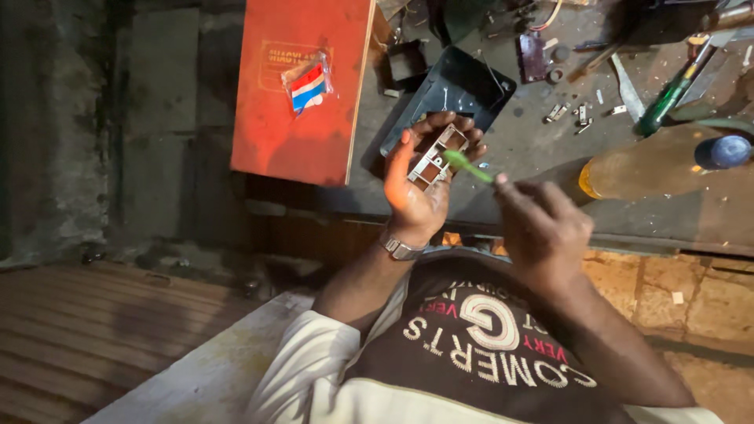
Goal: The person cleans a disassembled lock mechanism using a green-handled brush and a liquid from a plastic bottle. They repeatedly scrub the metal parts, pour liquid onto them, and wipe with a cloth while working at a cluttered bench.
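Head view, left hand (420, 184) cupping a small grey metal frame (437, 155) with rectangular cutouts, right hand (542, 228) pinching a thin green plastic tool (469, 166) against it, above the dusty bench (542, 149) front edge.

Item one: small grey frame piece (434, 159), flat, rectangular, pierced by several square and oblong openings. It is sitting just above the centre of the frame, tilted with its long axis running from lower left to upper right, and its open face is showing toward the camera. It is resting against the palm and curled fingers that are cupping it from behind and below.

Item two: slim green tool (469, 166), rod-like, pale bright green. It is lying diagonally from upper left to lower right, its upper tip touching the frame piece's right edge, its lower end disappearing into a closed grip right of centre.
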